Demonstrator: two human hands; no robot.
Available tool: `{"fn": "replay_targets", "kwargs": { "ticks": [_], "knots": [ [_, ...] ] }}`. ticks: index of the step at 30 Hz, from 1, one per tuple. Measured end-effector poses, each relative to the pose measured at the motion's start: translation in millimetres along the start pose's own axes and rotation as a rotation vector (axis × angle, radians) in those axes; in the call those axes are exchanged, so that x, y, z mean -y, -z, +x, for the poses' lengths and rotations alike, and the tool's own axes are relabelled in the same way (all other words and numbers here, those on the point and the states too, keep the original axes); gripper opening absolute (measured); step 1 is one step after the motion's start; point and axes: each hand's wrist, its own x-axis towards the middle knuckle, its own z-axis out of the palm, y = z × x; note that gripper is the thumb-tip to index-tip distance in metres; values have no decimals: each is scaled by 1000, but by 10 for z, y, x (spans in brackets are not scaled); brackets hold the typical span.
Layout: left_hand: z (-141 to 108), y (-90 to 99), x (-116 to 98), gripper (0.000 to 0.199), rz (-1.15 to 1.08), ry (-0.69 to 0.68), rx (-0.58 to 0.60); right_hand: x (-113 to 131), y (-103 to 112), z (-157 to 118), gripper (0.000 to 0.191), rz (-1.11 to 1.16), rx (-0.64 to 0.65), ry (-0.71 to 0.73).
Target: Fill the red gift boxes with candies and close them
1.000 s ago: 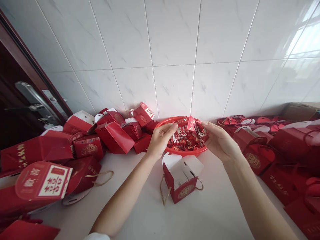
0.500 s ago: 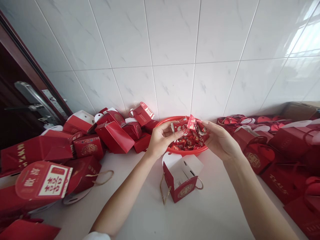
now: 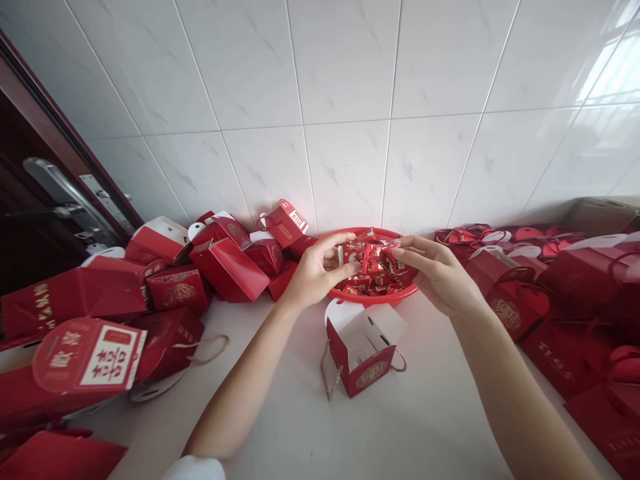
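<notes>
My left hand (image 3: 319, 265) is closed around red-wrapped candies (image 3: 357, 257), its thumb pressing them from the front. Facing it, my right hand (image 3: 440, 270) pinches more red candy wrappers (image 3: 395, 261) between thumb and fingers. Both hands are over a red plastic basket (image 3: 395, 298) in which several wrapped candies (image 3: 367, 285) lie loose. In front of the basket a red gift box (image 3: 373, 373) stands upright on the white table (image 3: 310, 433). Its lid flaps are up, its white inside shows, and twine handles hang at its sides.
Red gift boxes (image 3: 227, 270) crowd the left of the table, some tipped over. More boxes with ribbons (image 3: 510, 310) are packed at the right. A tiled wall (image 3: 345, 167) rises behind the basket, and a dark door with a metal handle (image 3: 65, 193) is at far left.
My right hand has moved slightly left, closer to my left hand. The pink-red wrapper that stuck up between the hands is now lower, among the other candies.
</notes>
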Motion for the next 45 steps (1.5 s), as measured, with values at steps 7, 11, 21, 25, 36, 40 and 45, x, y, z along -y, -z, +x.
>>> {"fn": "replay_targets", "kwargs": {
  "ticks": [7, 11, 21, 25, 36, 40, 45],
  "knots": [
    [-50, 228, -51, 53, 345, 23, 309, 23, 82, -32, 25, -341, 111, 67],
    [-73, 223, -94, 41, 431, 92, 556, 46, 80, -41, 26, -386, 121, 81],
    [-53, 206, -32, 16, 608, 147, 650, 44, 17, -55, 23, -464, 251, 70],
    [-83, 262, -64, 25, 706, 170, 674, -9, 8, -50, 17, -579, 330, 60],
    [-102, 305, -118, 58, 763, 228, 772, -244, -181, -69, 8, -759, 604, -26],
    [-105, 302, -117, 57, 766, 229, 773, -248, -201, -70, 8, -756, 568, -11],
    [-106, 302, -118, 60, 767, 222, 783, -262, -219, -73, 10, -775, 518, -17]
  ]
}}
